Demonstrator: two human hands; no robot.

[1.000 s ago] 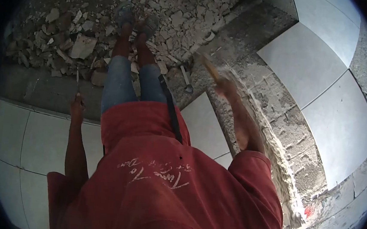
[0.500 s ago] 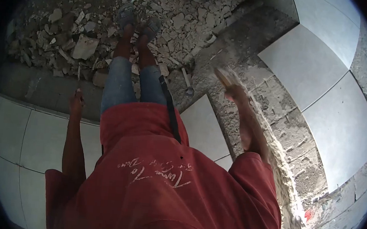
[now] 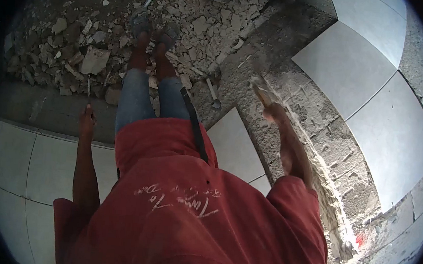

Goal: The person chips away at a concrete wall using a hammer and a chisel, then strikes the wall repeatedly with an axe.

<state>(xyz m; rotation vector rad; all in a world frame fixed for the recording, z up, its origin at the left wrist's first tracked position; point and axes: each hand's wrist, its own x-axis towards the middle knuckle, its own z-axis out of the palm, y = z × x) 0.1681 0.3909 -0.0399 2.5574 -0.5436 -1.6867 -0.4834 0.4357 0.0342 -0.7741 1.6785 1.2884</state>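
My right hand is closed round a wooden-handled tool; its far end is blurred and greyish. It is over the rough mortar strip beside a raised cement ridge. On the other side, my left hand grips a slim, rod-like metal tool that points away from me toward the rubble. A large broken chunk lies just beyond its tip.
Heaped rubble surrounds my feet. Pale floor tiles lie at the right, and more tiles cover the left. A short pipe-like piece sits near my legs. Bare screed with tile edges runs between.
The view has shifted slightly. My right hand and its tool have moved a little right and down, with less blur. My left hand keeps its hold on the slim tool.
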